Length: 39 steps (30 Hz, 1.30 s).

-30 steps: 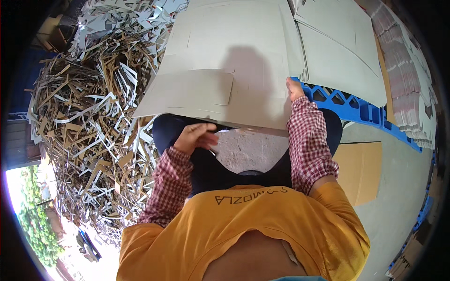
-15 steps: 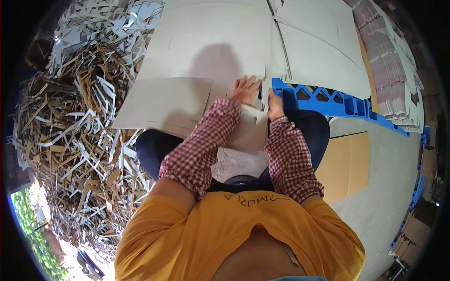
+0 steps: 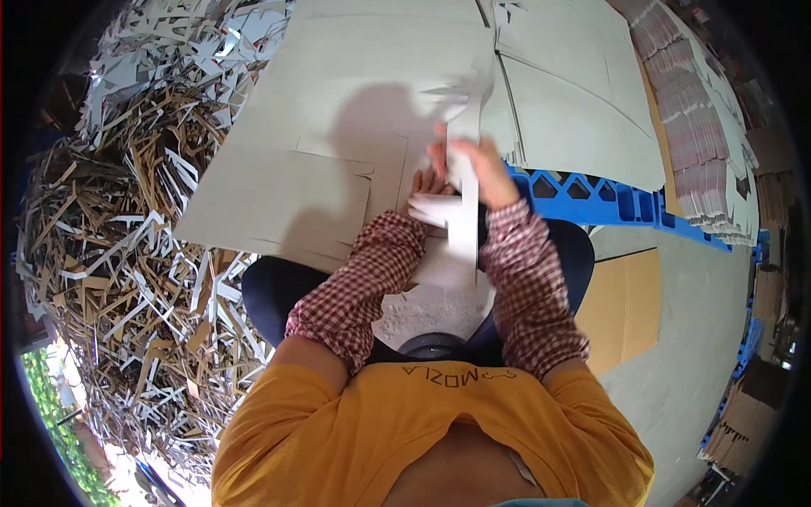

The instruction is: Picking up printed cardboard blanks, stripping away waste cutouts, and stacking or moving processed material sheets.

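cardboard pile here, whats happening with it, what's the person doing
A person in checked sleeves grips a pale cardboard offcut strip with the right hand and left hand, lifted over a stack of grey die-cut sheets on a blue pallet. A heap of trimmed scraps lies at their left.

Yellow-orange top, red-and-white checked sleeves, dark navy trousers.

Matt grey cardboard sheets (image 3: 338, 127), glossy blue plastic pallet (image 3: 591, 196), rough cardboard offcuts (image 3: 118, 279)
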Each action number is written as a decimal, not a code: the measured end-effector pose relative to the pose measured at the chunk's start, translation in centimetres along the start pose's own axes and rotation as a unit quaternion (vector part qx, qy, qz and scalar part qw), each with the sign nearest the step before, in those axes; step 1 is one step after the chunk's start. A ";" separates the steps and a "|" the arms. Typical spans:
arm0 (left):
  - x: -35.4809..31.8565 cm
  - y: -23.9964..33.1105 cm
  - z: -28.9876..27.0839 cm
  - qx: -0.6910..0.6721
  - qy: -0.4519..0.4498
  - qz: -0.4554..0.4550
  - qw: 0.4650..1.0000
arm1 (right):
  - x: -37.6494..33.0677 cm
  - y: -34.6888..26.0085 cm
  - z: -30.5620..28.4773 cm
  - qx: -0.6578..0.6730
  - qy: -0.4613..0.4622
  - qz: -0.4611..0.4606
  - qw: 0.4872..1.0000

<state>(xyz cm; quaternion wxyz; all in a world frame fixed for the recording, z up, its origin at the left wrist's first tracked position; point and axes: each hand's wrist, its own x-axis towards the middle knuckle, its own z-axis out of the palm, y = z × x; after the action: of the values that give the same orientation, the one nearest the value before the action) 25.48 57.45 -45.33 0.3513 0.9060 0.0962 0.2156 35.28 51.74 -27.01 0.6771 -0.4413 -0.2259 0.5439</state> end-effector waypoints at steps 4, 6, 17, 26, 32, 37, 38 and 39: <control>3.3 6.3 -4.5 0.370 -0.304 -0.044 0.877 | 0.4 -1.2 1.1 -0.049 -0.011 -0.008 0.999; 1.8 5.6 -4.7 0.327 -0.279 -0.048 0.901 | 0.6 2.5 -2.2 -0.074 0.008 0.069 0.995; 0.2 -1.1 -3.2 0.090 -0.128 -0.097 0.983 | -3.1 -2.3 4.7 -0.078 -0.052 -0.095 0.991; 2.6 -9.0 -11.3 -0.075 0.009 -0.125 0.989 | -3.4 2.1 6.1 -0.127 -0.108 -0.053 0.985; 16.2 1.2 -21.1 -0.095 0.144 -0.137 0.975 | -2.7 7.5 6.0 -0.438 -0.116 -0.018 0.892; 21.5 4.2 -16.9 0.185 0.014 -0.132 0.974 | -3.3 9.8 9.6 -0.507 -0.129 -0.159 0.837; 21.4 3.6 -15.8 0.171 -0.018 -0.185 0.968 | -3.1 10.7 9.4 -0.548 -0.163 -0.192 0.798; 21.1 2.5 -15.1 0.158 -0.050 -0.240 0.957 | -3.2 10.5 9.4 -0.548 -0.167 -0.192 0.797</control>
<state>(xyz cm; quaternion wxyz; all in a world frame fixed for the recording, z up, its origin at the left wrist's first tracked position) 37.41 71.46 -26.88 0.2493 0.9100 0.3257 0.0610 21.29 52.29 -30.58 0.3641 -0.5887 -0.6759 0.2532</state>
